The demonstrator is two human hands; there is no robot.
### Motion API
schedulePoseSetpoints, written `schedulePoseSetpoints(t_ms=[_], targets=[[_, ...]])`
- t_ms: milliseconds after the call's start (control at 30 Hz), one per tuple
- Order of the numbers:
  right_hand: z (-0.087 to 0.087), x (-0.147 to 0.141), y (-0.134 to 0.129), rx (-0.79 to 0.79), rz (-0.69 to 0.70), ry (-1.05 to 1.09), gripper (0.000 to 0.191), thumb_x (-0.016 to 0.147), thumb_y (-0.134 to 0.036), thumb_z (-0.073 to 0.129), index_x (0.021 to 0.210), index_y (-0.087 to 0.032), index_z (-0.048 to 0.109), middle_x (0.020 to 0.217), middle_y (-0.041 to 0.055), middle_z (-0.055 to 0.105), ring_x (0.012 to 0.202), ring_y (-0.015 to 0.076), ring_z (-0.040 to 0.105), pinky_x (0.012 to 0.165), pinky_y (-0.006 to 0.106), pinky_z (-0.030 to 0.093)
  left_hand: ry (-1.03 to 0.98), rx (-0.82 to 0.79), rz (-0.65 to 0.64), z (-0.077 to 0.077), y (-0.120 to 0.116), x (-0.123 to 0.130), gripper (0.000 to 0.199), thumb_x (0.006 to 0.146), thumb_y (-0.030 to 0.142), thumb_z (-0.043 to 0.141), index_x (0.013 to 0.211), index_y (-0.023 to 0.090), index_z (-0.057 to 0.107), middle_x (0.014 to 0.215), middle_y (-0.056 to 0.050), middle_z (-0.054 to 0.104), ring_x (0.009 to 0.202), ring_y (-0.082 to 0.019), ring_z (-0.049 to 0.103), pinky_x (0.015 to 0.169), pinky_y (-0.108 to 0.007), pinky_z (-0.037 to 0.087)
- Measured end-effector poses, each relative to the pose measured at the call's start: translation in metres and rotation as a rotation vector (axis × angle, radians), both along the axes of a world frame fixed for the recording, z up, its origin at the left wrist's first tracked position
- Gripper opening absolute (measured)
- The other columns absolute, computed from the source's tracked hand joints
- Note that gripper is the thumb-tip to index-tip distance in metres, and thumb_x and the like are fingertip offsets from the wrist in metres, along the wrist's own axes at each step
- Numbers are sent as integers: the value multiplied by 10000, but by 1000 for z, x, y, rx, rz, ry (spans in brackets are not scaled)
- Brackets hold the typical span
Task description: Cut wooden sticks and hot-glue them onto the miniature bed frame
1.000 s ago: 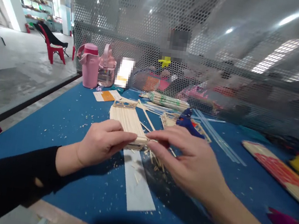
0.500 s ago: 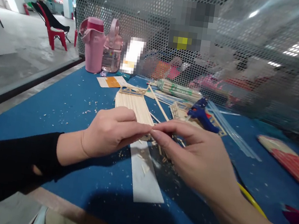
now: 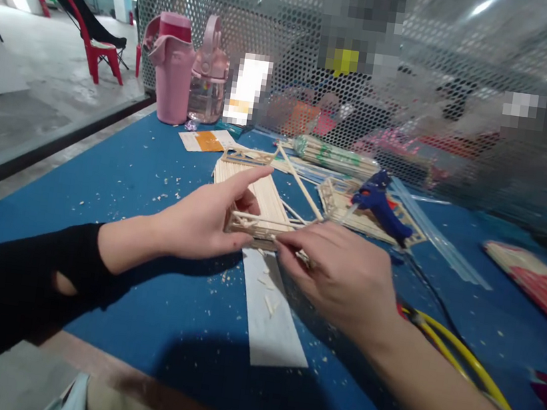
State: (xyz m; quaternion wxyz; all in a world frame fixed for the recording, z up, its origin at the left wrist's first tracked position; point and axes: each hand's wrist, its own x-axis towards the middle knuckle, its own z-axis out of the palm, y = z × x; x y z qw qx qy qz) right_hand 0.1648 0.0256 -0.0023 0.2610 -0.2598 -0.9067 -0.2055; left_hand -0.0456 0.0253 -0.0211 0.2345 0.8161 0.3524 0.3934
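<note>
A model of thin wooden sticks (image 3: 274, 198) lies on the blue table, its deck made of many sticks side by side. A low stick truss (image 3: 247, 156) stands at its far end and another railing (image 3: 261, 225) at its near end. My left hand (image 3: 201, 216) is at the left of the near railing, thumb and forefinger spread apart. At the railing's right part, my right hand (image 3: 336, 267) has thumb and forefinger pinched together; a tiny pale tip shows there, too small to name. A loose stick (image 3: 299, 181) slants beyond my right hand.
A blue glue gun (image 3: 379, 205) rests on another stick piece at the right. Near it lie clear glue sticks (image 3: 441, 234) and yellow-handled pliers (image 3: 460, 351). A white paper strip (image 3: 270, 326) with scraps lies in front. A pink flask (image 3: 172, 77) and bottle (image 3: 209, 82) stand behind.
My hands were fingertip to fingertip above the model. They have parted and lowered to its near railing; my left fingers have spread, while my right fingers stay pinched.
</note>
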Motion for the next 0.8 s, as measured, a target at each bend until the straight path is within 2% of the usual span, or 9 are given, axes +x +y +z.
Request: schedulePoseSetpoints(t_ms=[167, 533, 800], targets=[[-2, -2, 2, 31, -3, 3, 141, 834, -191, 547, 767, -164, 667, 697, 36, 710, 634, 160, 627, 581, 269, 473, 27, -25, 22, -1, 0, 2, 754, 718, 93, 590, 1396, 112, 262, 895, -72, 662, 839, -187, 633, 726, -289, 486], [-10, -6, 1, -43, -9, 81, 164, 860, -191, 526, 776, -159, 662, 679, 14, 700, 573, 133, 636, 517, 245, 433, 22, -25, 1, 0, 0, 2, 734, 732, 88, 582, 1392, 139, 263, 885, -46, 670, 790, -166, 625, 710, -279, 468], [-8, -5, 1, -55, -15, 118, 130, 862, -162, 538, 848, -134, 664, 699, 28, 704, 585, 123, 641, 501, 231, 429, 20, -20, 9, -1, 0, 3, 724, 712, 59, 579, 1373, 125, 292, 884, -49, 674, 796, -167, 626, 714, -282, 470]])
